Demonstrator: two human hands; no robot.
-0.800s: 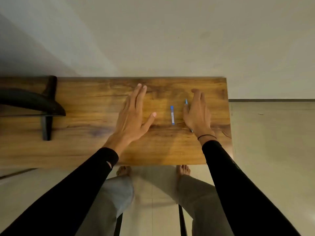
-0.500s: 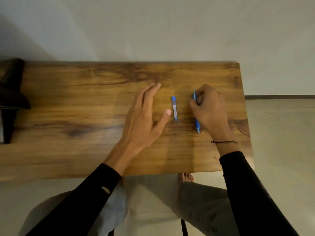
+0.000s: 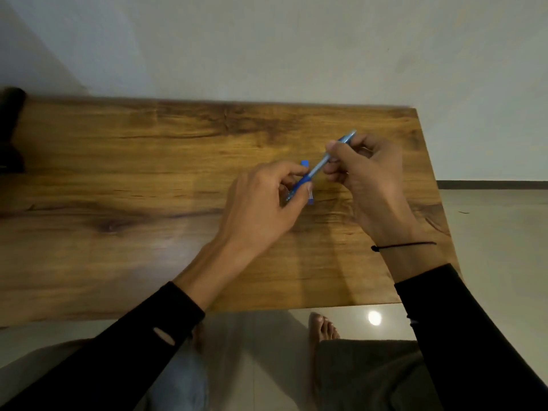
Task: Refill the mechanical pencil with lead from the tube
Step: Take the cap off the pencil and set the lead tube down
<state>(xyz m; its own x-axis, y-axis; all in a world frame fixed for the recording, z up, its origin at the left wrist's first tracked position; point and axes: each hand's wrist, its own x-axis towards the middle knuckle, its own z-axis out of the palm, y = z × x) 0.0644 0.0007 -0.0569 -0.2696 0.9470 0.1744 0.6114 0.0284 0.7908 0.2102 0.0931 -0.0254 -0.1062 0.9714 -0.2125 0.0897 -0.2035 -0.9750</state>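
**A:** Mechanical pencil [image 3: 318, 166]: where is it, from your feed?

**B:** I see it off the table [image 3: 148, 232], held in the air between both hands, slanting from lower left up to upper right. Blue grip section at the low end, paler translucent blue barrel toward the high end. Frame's motion-blurred, so I can't make out the tip or cap detail.

**A:** Go near to far.

**B:** Nearest: black sleeves on both forearms, and a bare foot [image 3: 323, 327] on the glossy floor under the table edge. Thin black cord [image 3: 403, 245] on the right wrist. Then the left hand [image 3: 261, 206], fingers curled, thumb and fingertips closed on the blue low end. The right hand [image 3: 367, 179] sits further out and to the right, also curled, pinching the pale barrel near its upper end. That end sticks out past the fingers.

**A:** Lead tube?

**B:** Lead tube [image 3: 305, 163] is lying on the wood directly under the left hand's fingers and the pencil. Mostly hidden; I only get a blue end poking out above the fingers and a bit of blue and white below them.

**A:** Beyond that?

**B:** Bare wood grain, a dark object [image 3: 10, 134] at the far left edge, too blurred to identify, then plain wall.
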